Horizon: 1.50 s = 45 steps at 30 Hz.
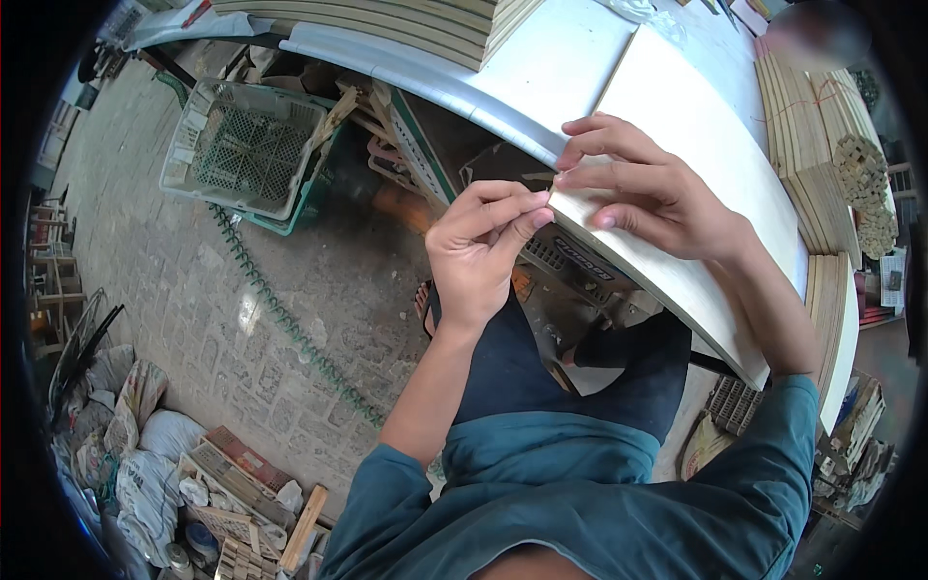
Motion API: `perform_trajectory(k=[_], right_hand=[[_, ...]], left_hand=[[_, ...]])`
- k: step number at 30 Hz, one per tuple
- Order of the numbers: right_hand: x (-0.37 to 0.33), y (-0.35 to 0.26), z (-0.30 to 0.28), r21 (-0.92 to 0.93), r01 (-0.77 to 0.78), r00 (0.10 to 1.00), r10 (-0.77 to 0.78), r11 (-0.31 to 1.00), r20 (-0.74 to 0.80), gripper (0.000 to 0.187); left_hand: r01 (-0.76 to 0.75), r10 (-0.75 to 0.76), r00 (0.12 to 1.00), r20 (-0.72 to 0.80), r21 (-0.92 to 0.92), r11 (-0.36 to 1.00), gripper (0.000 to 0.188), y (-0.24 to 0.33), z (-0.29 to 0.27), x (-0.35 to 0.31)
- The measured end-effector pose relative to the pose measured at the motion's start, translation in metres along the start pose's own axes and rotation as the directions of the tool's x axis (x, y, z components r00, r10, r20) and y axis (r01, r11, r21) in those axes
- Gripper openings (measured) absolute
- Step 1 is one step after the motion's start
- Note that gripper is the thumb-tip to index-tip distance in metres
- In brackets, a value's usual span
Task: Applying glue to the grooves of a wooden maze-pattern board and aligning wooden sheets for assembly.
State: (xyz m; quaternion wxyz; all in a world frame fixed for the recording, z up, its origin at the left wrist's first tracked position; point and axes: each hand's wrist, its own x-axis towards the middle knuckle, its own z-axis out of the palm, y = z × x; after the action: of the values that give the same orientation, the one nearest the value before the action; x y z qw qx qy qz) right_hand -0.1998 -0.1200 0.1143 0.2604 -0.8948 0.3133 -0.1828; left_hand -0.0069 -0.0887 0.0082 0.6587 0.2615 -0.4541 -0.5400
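A pale, flat wooden board (701, 126) lies on the workbench, its near edge jutting out over my lap. My left hand (478, 246) is at the board's left corner, thumb and fingertips pinched together. Whatever sits between those fingertips is too small to make out. Over the same corner is my right hand (667, 198), its fingers bent but apart and the thumb spread away from them. Its fingertips come close to the left fingertips; whether they touch the board is unclear.
Stacked boards (416, 24) lie on the bench's white cover (556, 63). Bundled wood strips (812, 145) stand at the right. A plastic crate (261, 145) and a coiled green hose (280, 324) are on the floor at left, with sacks (150, 483) and wood scraps (304, 527) nearer.
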Motion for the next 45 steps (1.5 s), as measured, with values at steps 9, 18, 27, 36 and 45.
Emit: perform_trajectory(k=[9, 18, 27, 36, 45], right_hand=[[0.002, 0.0, 0.003, -0.067, -0.007, 1.0, 0.007, 0.998, -0.003, 0.039], [0.001, 0.003, 0.001, -0.059, 0.003, 1.0, -0.004, 0.998, -0.011, 0.036], [0.0, 0.006, 0.0, -0.077, 0.058, 0.998, -0.06, 0.995, -0.021, 0.034], [-0.008, 0.005, 0.01, -0.121, 0.058, 0.97, -0.085, 0.991, -0.23, 0.031], [-0.091, -0.06, -0.017, -0.292, -0.167, 0.966, 0.096, 0.942, -0.241, 0.028]], left_hand=[[-0.062, 0.061, 0.998, 0.02, 0.051, 0.997, 0.017, -0.003, -0.003, 0.003], [0.0, 0.0, 1.0, 0.028, 0.007, 1.0, 0.018, 0.003, -0.001, 0.003], [-0.024, 0.024, 0.999, 0.031, -0.004, 1.0, 0.023, -0.001, -0.002, 0.002], [-0.117, 0.12, 0.993, 0.001, 0.208, 0.971, 0.021, -0.004, -0.001, -0.002], [-0.197, 0.21, 0.977, -0.038, 0.216, 0.956, 0.016, -0.03, -0.003, 0.004]])
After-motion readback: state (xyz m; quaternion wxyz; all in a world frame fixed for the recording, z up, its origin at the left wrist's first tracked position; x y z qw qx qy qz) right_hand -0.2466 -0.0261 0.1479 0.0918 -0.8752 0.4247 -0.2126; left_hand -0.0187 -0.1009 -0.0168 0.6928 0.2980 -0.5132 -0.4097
